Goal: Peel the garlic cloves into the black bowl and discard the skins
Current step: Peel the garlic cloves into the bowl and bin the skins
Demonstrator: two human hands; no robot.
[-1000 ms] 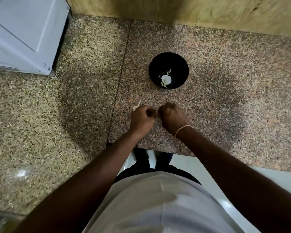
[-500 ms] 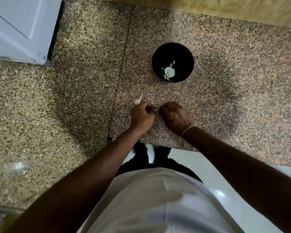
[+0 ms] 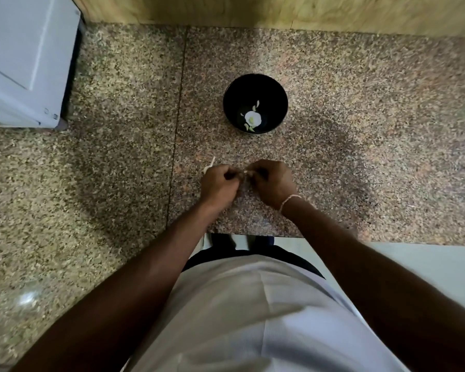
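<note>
Head view shows me both fists curled over the granite counter (image 3: 360, 116), left hand (image 3: 218, 183) and right hand (image 3: 274, 182) pinching one garlic clove (image 3: 245, 173) between them; the black bowl (image 3: 232, 103) sits beyond, holding pale pieces.

bowl (image 3: 255, 87) blk | counter (image 3: 360, 130) speckled brn/pink granite | appliance (image 3: 24, 63) wht

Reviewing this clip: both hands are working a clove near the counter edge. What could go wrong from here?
1. The left hand and right hand pinch the clove short of the bowl, so it could drop on the counter, or over its near edge.
2. The bowl seems to hold pale flakes among its contents; skins may be mixing in.
3. A pale scrap beside the left hand could get left behind.
</note>
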